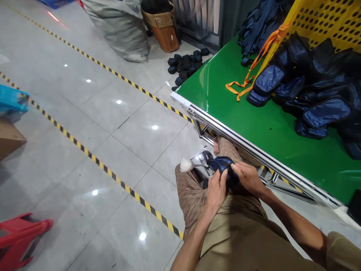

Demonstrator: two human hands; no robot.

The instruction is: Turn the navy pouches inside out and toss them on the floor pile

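A big shiny grey floor (84, 124) is stretching out to the left, with yellow and black striped tape (93, 160) running across it. A green counter (254, 124) is filling the right side, and its metal edge is running down toward the bottom right corner. A heap of dark blue pouches (316, 90) is lying at the far right side of the counter, under a yellow plastic basket (332, 22) with holes. An orange strap (248, 77) is trailing from the heap toward the middle of the counter. More dark pouches (186, 66) are sitting on the floor by the counter's far corner, near a grey sack (121, 30) and a brown basket (163, 28). A red stool (19, 237) is showing at the bottom left.

The person is sitting just off the counter's near edge. Both hands are gripping one small dark blue pouch (224, 165) over the knees. The left hand (216, 190) is pinching its near side. The right hand (248, 177) is holding its right side with curled fingers. A small white ball (186, 165) is sitting by the left knee.
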